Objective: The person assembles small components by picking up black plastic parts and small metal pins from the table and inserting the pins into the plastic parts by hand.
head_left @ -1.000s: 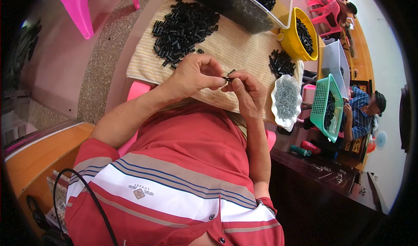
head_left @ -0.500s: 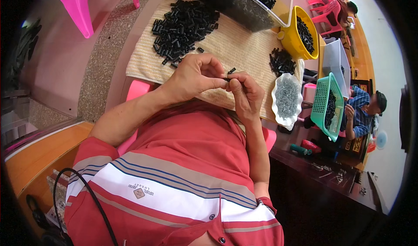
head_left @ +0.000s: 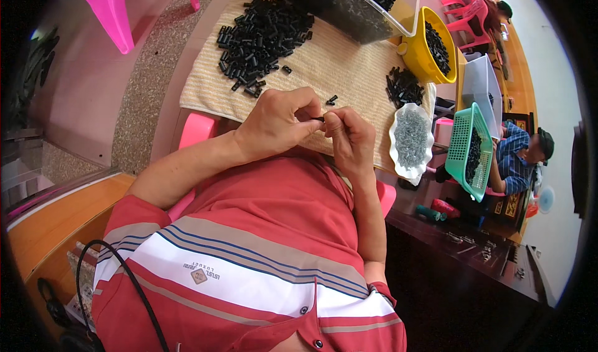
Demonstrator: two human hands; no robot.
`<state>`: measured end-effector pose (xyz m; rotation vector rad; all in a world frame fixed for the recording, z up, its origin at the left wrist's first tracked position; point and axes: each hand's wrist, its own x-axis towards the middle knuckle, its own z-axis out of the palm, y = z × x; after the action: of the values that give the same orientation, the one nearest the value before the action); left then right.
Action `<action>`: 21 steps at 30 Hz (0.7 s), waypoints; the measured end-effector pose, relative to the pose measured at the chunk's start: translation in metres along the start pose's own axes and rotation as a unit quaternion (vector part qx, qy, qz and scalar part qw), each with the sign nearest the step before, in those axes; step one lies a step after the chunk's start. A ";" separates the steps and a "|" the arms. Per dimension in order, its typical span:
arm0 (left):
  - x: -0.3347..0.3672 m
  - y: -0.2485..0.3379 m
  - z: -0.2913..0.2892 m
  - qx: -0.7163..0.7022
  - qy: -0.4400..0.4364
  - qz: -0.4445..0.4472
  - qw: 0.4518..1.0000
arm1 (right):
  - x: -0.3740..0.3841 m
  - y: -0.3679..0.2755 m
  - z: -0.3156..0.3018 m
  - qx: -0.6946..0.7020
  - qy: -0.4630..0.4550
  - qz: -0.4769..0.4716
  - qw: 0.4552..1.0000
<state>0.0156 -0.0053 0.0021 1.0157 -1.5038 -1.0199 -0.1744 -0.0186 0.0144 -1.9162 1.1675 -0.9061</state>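
My left hand (head_left: 275, 126) and my right hand (head_left: 352, 141) meet over the near edge of a towel-covered table (head_left: 349, 59). Both pinch a small black plastic part (head_left: 321, 119) between thumbs and fingertips, mostly hidden by the fingers. Just beyond the fingertips lie a few loose black pieces (head_left: 331, 100) on the towel. Farther left spreads a big heap of short black cylindrical parts (head_left: 265, 41). To the right of my right hand, a white scalloped dish (head_left: 393, 134) holds many tiny silvery pieces, and a smaller pile of thin black parts (head_left: 403, 89) sits behind it.
A clear plastic box (head_left: 408, 6) and a yellow tub (head_left: 411, 62), both with black parts, stand at the back. On the right are a green basket (head_left: 460, 146), a white bin (head_left: 478, 81) and a co-worker in a blue striped shirt (head_left: 518, 156). Pink chairs (head_left: 109, 6) stand around.
My hands have drawn slightly toward me, still pinching the black part, leaving the loose pieces on the towel in fuller view. The co-worker's raised hand has dropped behind the green basket.
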 end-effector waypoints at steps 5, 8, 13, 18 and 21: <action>0.003 0.005 -0.002 0.011 0.002 -0.004 1.000 | 0.000 0.002 -0.004 0.043 -0.020 0.046 0.998; 0.004 0.005 -0.003 -0.009 0.002 -0.034 0.999 | -0.001 0.001 0.001 0.098 0.012 0.041 0.994; 0.003 -0.006 -0.002 -0.082 -0.033 -0.085 0.993 | -0.002 0.003 0.000 0.036 0.042 -0.030 0.998; 0.007 -0.010 -0.002 -0.161 -0.023 -0.123 0.979 | -0.004 0.003 0.002 -0.088 0.061 -0.162 0.981; 0.007 -0.009 -0.003 -0.198 -0.023 -0.131 0.971 | -0.006 0.002 0.004 -0.110 0.057 -0.188 0.974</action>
<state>0.0189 -0.0143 -0.0041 0.9198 -1.1546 -1.4720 -0.1742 -0.0129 0.0093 -2.3442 1.0202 -1.1377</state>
